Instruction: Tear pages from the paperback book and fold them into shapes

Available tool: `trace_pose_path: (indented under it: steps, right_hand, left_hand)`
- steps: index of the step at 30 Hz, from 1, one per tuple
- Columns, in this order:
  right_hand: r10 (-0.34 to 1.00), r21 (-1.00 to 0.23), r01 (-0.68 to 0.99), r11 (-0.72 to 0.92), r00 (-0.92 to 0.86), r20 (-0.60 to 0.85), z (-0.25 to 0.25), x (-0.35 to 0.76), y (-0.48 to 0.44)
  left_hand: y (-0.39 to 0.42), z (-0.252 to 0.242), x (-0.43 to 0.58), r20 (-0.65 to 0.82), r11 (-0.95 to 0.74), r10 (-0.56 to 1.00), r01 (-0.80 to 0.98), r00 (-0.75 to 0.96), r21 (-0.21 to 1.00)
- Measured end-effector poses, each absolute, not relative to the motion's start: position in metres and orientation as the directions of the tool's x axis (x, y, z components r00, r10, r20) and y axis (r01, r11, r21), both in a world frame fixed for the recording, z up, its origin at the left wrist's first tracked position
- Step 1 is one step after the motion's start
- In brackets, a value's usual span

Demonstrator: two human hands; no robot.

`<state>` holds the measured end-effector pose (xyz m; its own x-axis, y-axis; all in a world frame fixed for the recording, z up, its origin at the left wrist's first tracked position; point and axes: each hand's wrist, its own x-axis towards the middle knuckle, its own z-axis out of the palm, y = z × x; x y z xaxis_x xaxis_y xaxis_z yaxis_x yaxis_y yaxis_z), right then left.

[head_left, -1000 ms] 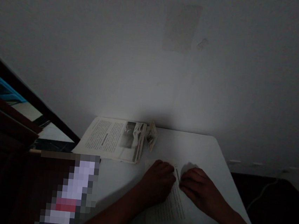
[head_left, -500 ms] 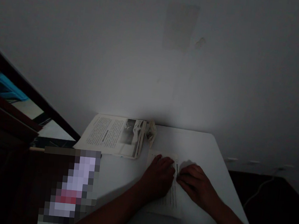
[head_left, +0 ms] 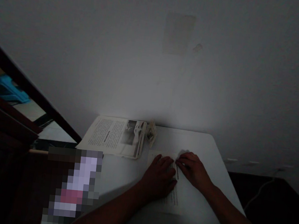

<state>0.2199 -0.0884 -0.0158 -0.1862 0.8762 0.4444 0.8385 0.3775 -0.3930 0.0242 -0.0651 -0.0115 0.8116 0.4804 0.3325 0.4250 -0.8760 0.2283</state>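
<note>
A printed sheet of paper (head_left: 168,202) lies flat on the white table (head_left: 202,141). My left hand (head_left: 159,176) rests on the sheet with its fingers somewhat spread, covering much of the print. At the sheet's upper right edge, my right hand (head_left: 190,167) pinches the paper between thumb and fingers. A stack of printed pages (head_left: 112,136) with a grey picture on top sits at the table's back left. Beside that stack stands a small folded paper piece (head_left: 151,134).
Behind the table rises a grey wall (head_left: 117,63) with a faded patch. A dark-framed opening at the left shows a blue object (head_left: 11,88). A pixelated area covers the lower left. On the right, a pale cable (head_left: 260,189) hangs near the wall.
My right hand has moved up along the sheet's right edge towards its top corner. My left hand stays on the paper, its thumb shifted slightly outward. The view has tilted slightly.
</note>
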Motion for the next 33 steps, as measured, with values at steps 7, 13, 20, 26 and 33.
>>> trace_pose_path:
  steps: [7,13,20,26,33]
  right_hand:
    - [0.871,-0.398,0.846,0.354,-0.143,0.471,-0.017,0.226,-0.056]
    - [0.855,-0.398,0.837,0.377,-0.149,0.497,-0.019,0.227,-0.061]
    - [0.848,-0.402,0.815,0.417,-0.190,0.495,-0.020,0.228,-0.084]
    - [0.855,-0.407,0.809,0.425,-0.212,0.472,-0.021,0.225,-0.111]
    - [0.877,-0.407,0.804,0.432,-0.269,0.399,-0.017,0.217,-0.151]
  left_hand:
    - [-0.066,-0.010,0.022,0.316,-0.870,0.491,0.439,0.812,0.225]
    - [-0.066,-0.008,0.022,0.330,-0.872,0.488,0.432,0.808,0.231]
    - [-0.067,-0.009,0.023,0.347,-0.868,0.496,0.452,0.796,0.204]
    - [-0.066,-0.012,0.023,0.347,-0.868,0.496,0.448,0.796,0.213]
    - [-0.067,-0.015,0.024,0.350,-0.866,0.499,0.452,0.793,0.213]
